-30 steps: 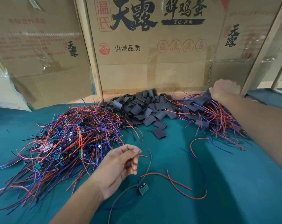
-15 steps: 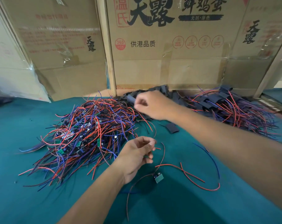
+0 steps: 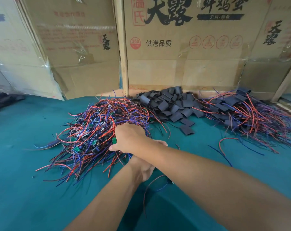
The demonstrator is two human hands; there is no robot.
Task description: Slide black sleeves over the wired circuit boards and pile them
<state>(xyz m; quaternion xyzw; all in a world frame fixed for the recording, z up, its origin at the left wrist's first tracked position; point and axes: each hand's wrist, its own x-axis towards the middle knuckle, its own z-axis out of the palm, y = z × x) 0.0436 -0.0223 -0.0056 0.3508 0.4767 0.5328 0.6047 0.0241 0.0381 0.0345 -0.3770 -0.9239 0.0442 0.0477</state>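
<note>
On the teal cloth table point(image 3: 33, 189), right hand point(image 3: 129, 139) reaches into the tangled heap of red-and-blue wired boards point(image 3: 94, 127), grip hidden. Left hand point(image 3: 144, 170) sits beneath, fingers unclear. Loose black sleeves point(image 3: 171, 104) piled behind; sleeved boards point(image 3: 241, 110) far right.

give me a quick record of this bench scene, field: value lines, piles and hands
surface: green cloth
left pile: bare wired boards, red and blue wires tangled
middle pile: empty black sleeves, against the cardboard box
right pile: sleeved boards
right hand: reaches across to the near edge of the left pile; what it holds cannot be told
left hand: mostly hidden under the right forearm
loose wires: on the cloth near the right pile
</note>
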